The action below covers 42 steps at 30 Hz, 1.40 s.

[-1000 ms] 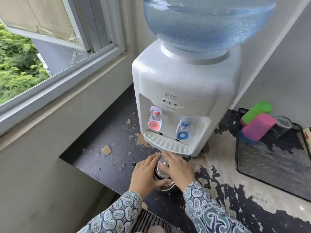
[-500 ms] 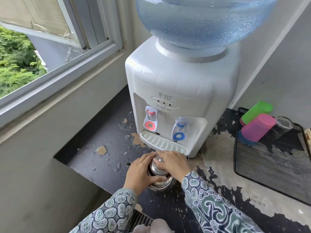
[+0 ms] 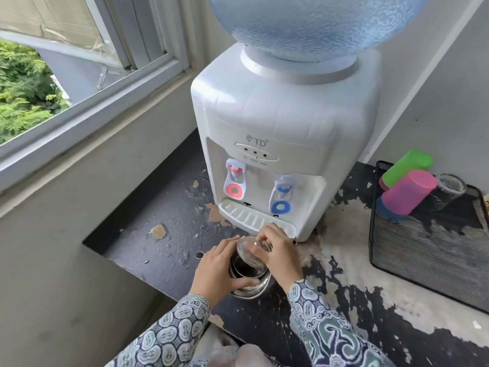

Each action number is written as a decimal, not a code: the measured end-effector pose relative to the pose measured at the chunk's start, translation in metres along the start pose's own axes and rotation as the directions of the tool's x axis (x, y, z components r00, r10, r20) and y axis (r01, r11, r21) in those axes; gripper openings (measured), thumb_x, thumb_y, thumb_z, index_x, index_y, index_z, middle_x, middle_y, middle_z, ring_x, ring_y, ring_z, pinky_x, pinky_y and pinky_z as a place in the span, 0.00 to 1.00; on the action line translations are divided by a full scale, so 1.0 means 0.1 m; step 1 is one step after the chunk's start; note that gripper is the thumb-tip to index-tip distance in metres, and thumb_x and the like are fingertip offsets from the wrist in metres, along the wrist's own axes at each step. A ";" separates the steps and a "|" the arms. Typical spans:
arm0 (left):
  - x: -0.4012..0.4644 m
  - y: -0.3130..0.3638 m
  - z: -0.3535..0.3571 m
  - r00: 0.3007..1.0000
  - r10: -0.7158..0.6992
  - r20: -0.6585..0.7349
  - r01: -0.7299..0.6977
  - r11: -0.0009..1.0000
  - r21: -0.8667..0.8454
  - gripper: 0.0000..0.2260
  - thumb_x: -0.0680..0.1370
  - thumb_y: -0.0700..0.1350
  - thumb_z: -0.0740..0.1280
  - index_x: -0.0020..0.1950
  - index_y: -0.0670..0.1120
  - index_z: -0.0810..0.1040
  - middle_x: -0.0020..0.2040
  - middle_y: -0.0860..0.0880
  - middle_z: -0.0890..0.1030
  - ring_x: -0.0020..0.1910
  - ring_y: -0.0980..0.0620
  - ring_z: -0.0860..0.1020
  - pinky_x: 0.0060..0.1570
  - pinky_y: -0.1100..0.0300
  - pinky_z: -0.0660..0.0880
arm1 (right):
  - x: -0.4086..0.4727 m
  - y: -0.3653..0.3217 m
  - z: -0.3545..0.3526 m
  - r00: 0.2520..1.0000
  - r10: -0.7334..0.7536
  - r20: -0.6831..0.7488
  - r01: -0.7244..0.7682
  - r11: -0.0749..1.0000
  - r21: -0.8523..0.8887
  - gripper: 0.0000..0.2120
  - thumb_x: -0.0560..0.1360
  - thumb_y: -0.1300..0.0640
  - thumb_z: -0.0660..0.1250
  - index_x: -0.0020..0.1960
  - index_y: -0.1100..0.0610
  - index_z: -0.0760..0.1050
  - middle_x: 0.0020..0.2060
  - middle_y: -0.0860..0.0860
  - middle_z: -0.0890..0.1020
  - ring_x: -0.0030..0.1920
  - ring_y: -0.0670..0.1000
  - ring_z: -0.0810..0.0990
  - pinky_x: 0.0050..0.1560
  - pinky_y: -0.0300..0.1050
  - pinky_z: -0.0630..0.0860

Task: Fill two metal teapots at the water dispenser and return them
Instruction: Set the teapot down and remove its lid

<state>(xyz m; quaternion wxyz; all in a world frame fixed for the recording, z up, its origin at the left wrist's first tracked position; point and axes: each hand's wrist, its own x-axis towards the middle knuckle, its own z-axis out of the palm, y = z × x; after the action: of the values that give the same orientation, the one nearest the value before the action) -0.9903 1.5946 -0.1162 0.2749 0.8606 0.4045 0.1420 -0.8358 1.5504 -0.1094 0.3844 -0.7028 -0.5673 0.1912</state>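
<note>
A metal teapot (image 3: 247, 283) stands on the worn black counter (image 3: 169, 245) in front of the white water dispenser (image 3: 280, 144). My left hand (image 3: 218, 268) wraps around the pot's left side. My right hand (image 3: 277, 250) grips the glass lid (image 3: 250, 254) by its knob and holds it tilted, partly raised off the pot's dark opening. The dispenser has a red tap (image 3: 234, 182) on the left and a blue tap (image 3: 281, 198) on the right, above a drip tray (image 3: 246, 214). Only one teapot is in view.
A big blue water bottle (image 3: 312, 25) sits on top of the dispenser. At the right, a black mesh tray (image 3: 423, 255) holds green, pink and blue plastic cups (image 3: 407, 192) and a glass (image 3: 448, 190). A window (image 3: 53, 75) and wall are at the left; the counter's edge drops off at the lower left.
The lid sat flat on the pot under my right hand; now it is tilted up and the pot's dark inside shows. My left hand has stayed on the pot's side.
</note>
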 end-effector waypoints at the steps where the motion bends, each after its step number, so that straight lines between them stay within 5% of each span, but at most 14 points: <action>1: 0.01 0.00 -0.01 1.000 0.002 0.008 -0.002 1.000 0.007 0.45 0.57 0.77 0.60 0.67 0.52 0.68 0.65 0.56 0.72 0.57 0.52 0.75 0.56 0.56 0.71 | 0.00 0.00 0.01 1.000 0.022 0.001 -0.022 0.995 0.092 0.25 0.66 0.32 0.62 0.37 0.56 0.71 0.35 0.46 0.72 0.37 0.43 0.71 0.38 0.40 0.71; 3: 0.02 -0.01 -0.02 1.000 0.008 0.020 -0.009 1.000 0.026 0.44 0.57 0.77 0.59 0.66 0.53 0.67 0.64 0.56 0.72 0.55 0.52 0.75 0.54 0.56 0.71 | -0.02 -0.01 0.00 0.997 0.081 -0.020 -0.073 0.964 0.255 0.22 0.67 0.38 0.66 0.36 0.58 0.70 0.32 0.47 0.72 0.34 0.44 0.71 0.38 0.35 0.70; 6: 0.04 -0.05 -0.01 0.999 0.027 0.027 -0.028 0.999 0.035 0.43 0.56 0.75 0.63 0.64 0.53 0.69 0.63 0.56 0.73 0.54 0.52 0.76 0.53 0.56 0.71 | -0.11 -0.05 -0.06 0.944 0.226 -0.240 -0.119 0.913 0.390 0.22 0.69 0.41 0.64 0.37 0.61 0.71 0.31 0.50 0.75 0.33 0.44 0.75 0.36 0.30 0.72; 12: 0.15 -0.18 -0.15 0.979 0.158 0.130 -0.159 0.987 0.000 0.44 0.56 0.77 0.60 0.65 0.52 0.69 0.63 0.57 0.73 0.56 0.53 0.75 0.57 0.55 0.68 | -0.54 0.33 -0.07 0.756 0.391 -0.525 -0.333 0.920 0.205 0.14 0.68 0.50 0.69 0.36 0.59 0.69 0.33 0.55 0.76 0.35 0.53 0.73 0.39 0.28 0.69; 16: 0.19 -0.25 -0.21 0.959 0.216 0.181 -0.218 0.976 -0.012 0.43 0.57 0.75 0.64 0.65 0.53 0.68 0.64 0.58 0.72 0.60 0.55 0.72 0.60 0.58 0.64 | -0.73 0.47 0.10 0.765 0.421 -0.488 -0.479 0.878 0.006 0.16 0.65 0.59 0.74 0.33 0.57 0.66 0.33 0.52 0.71 0.37 0.55 0.69 0.37 0.42 0.64; 26: 0.19 -0.32 -0.16 0.951 0.245 0.186 -0.247 0.969 -0.012 0.41 0.58 0.74 0.63 0.67 0.55 0.65 0.65 0.59 0.69 0.62 0.56 0.70 0.62 0.61 0.60 | -0.76 0.39 0.27 0.773 0.494 -0.397 -0.574 0.812 -0.108 0.07 0.68 0.61 0.72 0.43 0.59 0.75 0.44 0.48 0.74 0.46 0.52 0.75 0.48 0.47 0.74; 30: 0.20 -0.31 -0.18 0.950 0.242 0.198 -0.247 0.969 0.002 0.42 0.57 0.75 0.61 0.66 0.55 0.65 0.65 0.59 0.69 0.61 0.55 0.70 0.61 0.58 0.62 | -0.69 0.21 0.26 0.733 0.513 -0.447 -0.585 0.810 -0.030 0.05 0.72 0.64 0.68 0.47 0.58 0.76 0.48 0.47 0.74 0.53 0.49 0.74 0.53 0.42 0.68; 34: 0.22 -0.31 -0.18 0.942 0.244 0.228 -0.263 0.963 0.055 0.43 0.57 0.75 0.61 0.66 0.55 0.63 0.62 0.57 0.69 0.59 0.54 0.69 0.59 0.59 0.62 | -0.60 -0.13 0.30 0.789 0.469 -0.396 -0.457 0.880 0.131 0.07 0.76 0.62 0.61 0.51 0.56 0.75 0.48 0.43 0.75 0.52 0.36 0.71 0.56 0.26 0.63; 38: 0.26 -0.36 -0.24 0.898 0.305 0.318 -0.351 0.931 0.100 0.48 0.55 0.75 0.63 0.69 0.53 0.58 0.65 0.55 0.66 0.62 0.54 0.68 0.61 0.59 0.61 | -0.61 -0.27 0.37 0.790 0.594 -0.150 -0.489 0.759 0.430 0.14 0.77 0.44 0.52 0.58 0.46 0.69 0.55 0.39 0.73 0.56 0.29 0.68 0.51 0.22 0.63; 42: 0.31 -0.40 -0.26 0.858 0.349 0.376 -0.409 0.908 0.092 0.54 0.55 0.76 0.63 0.73 0.52 0.50 0.69 0.55 0.61 0.67 0.56 0.64 0.67 0.59 0.57 | -0.61 -0.23 0.38 0.833 0.551 -0.038 -0.485 0.763 0.427 0.35 0.62 0.28 0.54 0.64 0.44 0.62 0.60 0.36 0.68 0.60 0.32 0.66 0.59 0.30 0.60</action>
<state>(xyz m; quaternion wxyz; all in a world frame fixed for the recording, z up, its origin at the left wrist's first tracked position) -1.0075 1.6487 -0.1174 0.2355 0.9548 0.1815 0.0027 -0.8954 1.5066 -0.1262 0.4961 -0.7514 -0.2657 0.3444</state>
